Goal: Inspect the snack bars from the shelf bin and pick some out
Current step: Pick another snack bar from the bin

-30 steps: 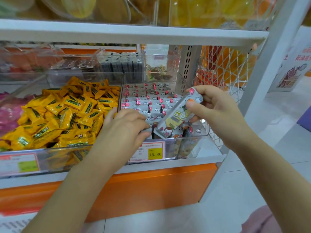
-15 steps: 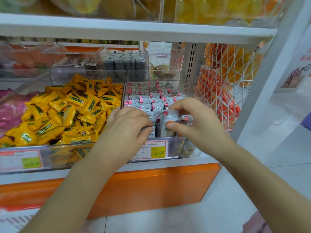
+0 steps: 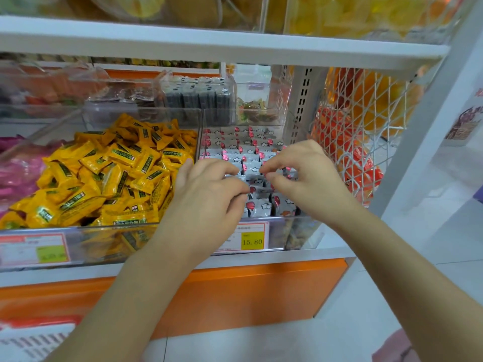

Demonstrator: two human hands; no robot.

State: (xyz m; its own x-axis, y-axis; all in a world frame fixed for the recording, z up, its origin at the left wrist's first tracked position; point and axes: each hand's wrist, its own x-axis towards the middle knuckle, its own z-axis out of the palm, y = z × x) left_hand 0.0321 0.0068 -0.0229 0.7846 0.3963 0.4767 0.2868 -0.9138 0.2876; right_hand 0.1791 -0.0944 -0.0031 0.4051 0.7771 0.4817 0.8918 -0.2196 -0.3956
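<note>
A: Where are the snack bars?

B: Upright in rows in the clear bin on the shelf, right of the yellow candies. Front rows partly hidden by both hands.

A: Left hand?

B: Over the bin's front left, fingers curled, tips down among the wrappers. Cannot tell if it holds one.

A: Right hand?

B: Thumb and forefinger nearly pinched at the bar tops; grip unclear, wrappers blurred there.

A: Labels?

B: Price tag reads 15.80, its left part covered by the wrist. Far-left tag unreadable.
</note>
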